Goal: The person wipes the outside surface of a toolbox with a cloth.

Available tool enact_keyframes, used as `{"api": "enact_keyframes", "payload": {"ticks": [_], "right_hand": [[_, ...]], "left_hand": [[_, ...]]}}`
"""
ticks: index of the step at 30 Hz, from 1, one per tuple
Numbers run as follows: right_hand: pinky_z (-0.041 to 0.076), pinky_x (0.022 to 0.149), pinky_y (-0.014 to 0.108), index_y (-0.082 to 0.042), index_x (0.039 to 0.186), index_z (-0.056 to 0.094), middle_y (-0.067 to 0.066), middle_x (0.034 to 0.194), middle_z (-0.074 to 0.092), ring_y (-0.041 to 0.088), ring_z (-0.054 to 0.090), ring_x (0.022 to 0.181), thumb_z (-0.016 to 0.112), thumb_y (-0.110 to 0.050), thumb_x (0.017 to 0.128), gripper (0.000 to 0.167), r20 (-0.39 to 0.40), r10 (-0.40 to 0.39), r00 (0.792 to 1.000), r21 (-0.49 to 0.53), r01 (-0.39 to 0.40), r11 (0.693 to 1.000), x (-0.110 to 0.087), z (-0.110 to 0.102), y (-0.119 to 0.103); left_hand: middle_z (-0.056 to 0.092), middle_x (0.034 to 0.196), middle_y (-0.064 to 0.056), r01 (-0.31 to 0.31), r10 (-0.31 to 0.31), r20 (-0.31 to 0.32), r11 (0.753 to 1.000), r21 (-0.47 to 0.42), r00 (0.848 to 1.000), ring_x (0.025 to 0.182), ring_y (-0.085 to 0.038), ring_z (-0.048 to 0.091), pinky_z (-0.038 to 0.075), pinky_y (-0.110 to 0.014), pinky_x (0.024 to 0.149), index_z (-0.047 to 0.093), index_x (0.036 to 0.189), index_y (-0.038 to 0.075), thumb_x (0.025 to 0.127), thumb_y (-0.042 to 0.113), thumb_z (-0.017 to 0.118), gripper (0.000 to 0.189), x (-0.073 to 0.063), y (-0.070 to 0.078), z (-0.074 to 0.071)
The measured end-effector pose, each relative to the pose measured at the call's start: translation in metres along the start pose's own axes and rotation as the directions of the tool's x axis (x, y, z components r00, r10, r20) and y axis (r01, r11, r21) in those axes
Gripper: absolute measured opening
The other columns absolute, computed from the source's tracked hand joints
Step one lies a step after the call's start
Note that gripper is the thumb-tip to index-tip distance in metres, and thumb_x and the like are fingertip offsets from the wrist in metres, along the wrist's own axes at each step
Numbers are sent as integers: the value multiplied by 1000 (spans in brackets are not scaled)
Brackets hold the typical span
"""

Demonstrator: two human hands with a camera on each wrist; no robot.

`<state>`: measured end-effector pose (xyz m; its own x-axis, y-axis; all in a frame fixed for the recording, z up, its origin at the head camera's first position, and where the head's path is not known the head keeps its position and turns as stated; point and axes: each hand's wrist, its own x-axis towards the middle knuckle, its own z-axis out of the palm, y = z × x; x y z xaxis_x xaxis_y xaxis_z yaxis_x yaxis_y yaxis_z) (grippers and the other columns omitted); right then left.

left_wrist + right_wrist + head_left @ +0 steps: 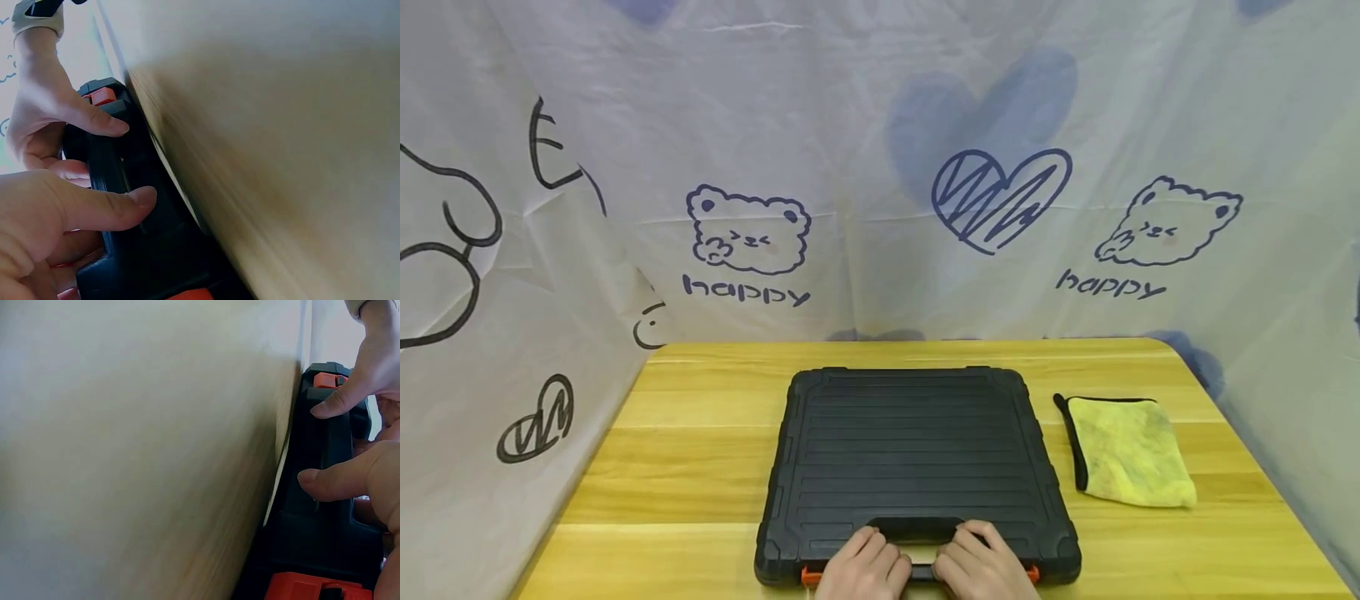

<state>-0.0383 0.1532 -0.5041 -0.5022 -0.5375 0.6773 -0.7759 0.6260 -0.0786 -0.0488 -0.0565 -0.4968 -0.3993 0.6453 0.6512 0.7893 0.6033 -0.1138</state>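
Note:
A black plastic tool case (pixel 917 450) with a ribbed lid lies flat on the wooden table, its handle side toward me. My left hand (pixel 865 571) grips the left part of the handle, fingers curled over it. Close beside it, my right hand (pixel 979 568) holds the right part the same way. In the left wrist view the left thumb (pixel 119 209) presses on the case's front side; the right thumb (pixel 337 482) does likewise in the right wrist view. Orange latches (pixel 312 587) sit on either side of the handle, partly hidden by the hands in the head view.
A yellow cloth pouch (pixel 1131 450) with a black edge lies right of the case on the wooden table (pixel 662 475). White curtains (pixel 865 150) printed with hearts and bears hang behind the table and along its sides.

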Motion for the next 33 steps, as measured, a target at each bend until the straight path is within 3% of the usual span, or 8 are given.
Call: {"api": "enact_keyframes", "payload": {"ticks": [15,18,21,23,25,29,31,33], "right_hand": [[40,87,30,-24,71,56,-12,69,53,5,46,69,44,-14,106,39,22,-67,998,-23,67,997,10,1,17],[40,90,29,-24,77,60,-13,74,55,4,49,73,62,-10,95,23,83,-64,994,88,57,995,12,-5,21],[40,92,26,-23,91,67,-14,86,63,1,56,81,75,-7,83,20,131,-62,989,273,24,962,19,-16,26],[42,91,23,-21,101,70,-11,96,67,1,60,88,78,-5,82,27,138,-41,990,378,-14,926,25,-26,30],[44,91,21,-19,111,70,-8,104,69,5,63,94,78,-5,83,32,111,-7,994,419,-41,907,32,-38,35],[43,96,17,-18,122,68,0,114,70,13,64,104,77,-1,83,44,46,162,986,370,-168,914,40,-63,54],[41,99,15,-17,125,67,3,118,69,12,62,110,77,1,82,47,18,272,962,314,-263,912,40,-75,69],[38,99,12,-14,127,67,4,120,68,9,60,113,76,4,82,49,-9,379,925,265,-363,893,35,-85,87]], "left_hand": [[52,65,5,2,-2,6,999,36,1000,64,-11,50,47,-26,82,61,68,18,92,24,57,24,8,-7,6],[53,65,6,-9,8,29,1000,15,1000,63,-10,51,48,-25,81,61,67,19,88,21,64,21,13,-10,0],[59,72,8,60,-36,160,987,-147,987,68,-6,55,49,-22,77,67,75,18,83,16,74,11,22,-19,-19],[65,79,8,184,-115,241,940,-287,964,73,-4,59,51,-21,73,72,85,16,84,15,77,6,29,-27,-33],[69,91,6,318,-213,287,861,-398,934,82,-5,64,54,-22,72,73,96,12,87,17,77,11,36,-39,-47],[71,112,1,454,-399,220,742,-492,890,103,-13,67,57,-35,83,71,115,13,93,18,72,23,41,-70,-61],[67,125,-1,518,-484,217,669,-533,848,115,-16,63,53,-39,93,66,127,15,96,19,68,31,39,-88,-64],[59,138,-4,571,-556,239,558,-603,796,128,-21,54,46,-42,102,57,138,14,99,18,63,39,34,-104,-64]]}}
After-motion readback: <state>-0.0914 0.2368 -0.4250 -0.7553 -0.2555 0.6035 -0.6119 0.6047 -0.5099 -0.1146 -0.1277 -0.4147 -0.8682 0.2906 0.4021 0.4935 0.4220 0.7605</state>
